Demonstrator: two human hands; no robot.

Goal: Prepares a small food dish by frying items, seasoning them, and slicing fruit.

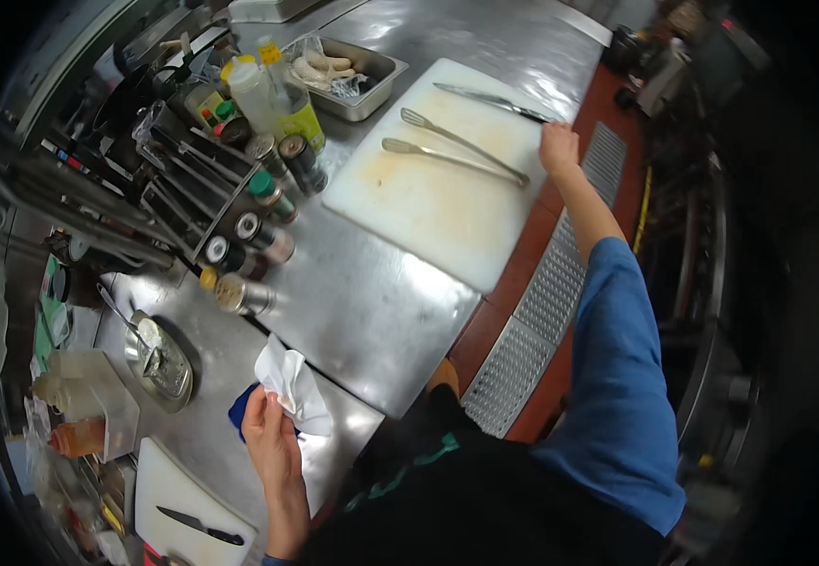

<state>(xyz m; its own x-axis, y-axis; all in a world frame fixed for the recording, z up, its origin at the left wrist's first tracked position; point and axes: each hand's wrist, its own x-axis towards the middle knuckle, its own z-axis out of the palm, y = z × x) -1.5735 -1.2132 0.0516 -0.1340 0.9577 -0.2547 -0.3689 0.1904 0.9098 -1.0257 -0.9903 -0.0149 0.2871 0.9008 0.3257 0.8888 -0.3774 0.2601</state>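
Observation:
My left hand (pixel 271 431) pinches a crumpled white paper or cloth wipe (pixel 295 385) above the steel counter; a dark blue cloth (pixel 243 414) lies behind that hand. My right hand (pixel 559 148), fingers curled, is at the right edge of a white cutting board (pixel 445 205). It touches the handle end of a long knife (pixel 473 95) lying across the board's far part; whether it grips the handle or the board's edge is unclear. Metal tongs (pixel 462 152) with slotted ends lie spread on the board, nearer than the knife.
Spice jars (pixel 261 237), squeeze bottles (pixel 250 92) and a rack of utensils (pixel 194 173) line the left. Beyond is a steel pan (pixel 374 92) with wrapped food. Lower left are an oval metal dish (pixel 169 371) with a spoon and a second board (pixel 169 481) with a black-handled knife (pixel 201 525).

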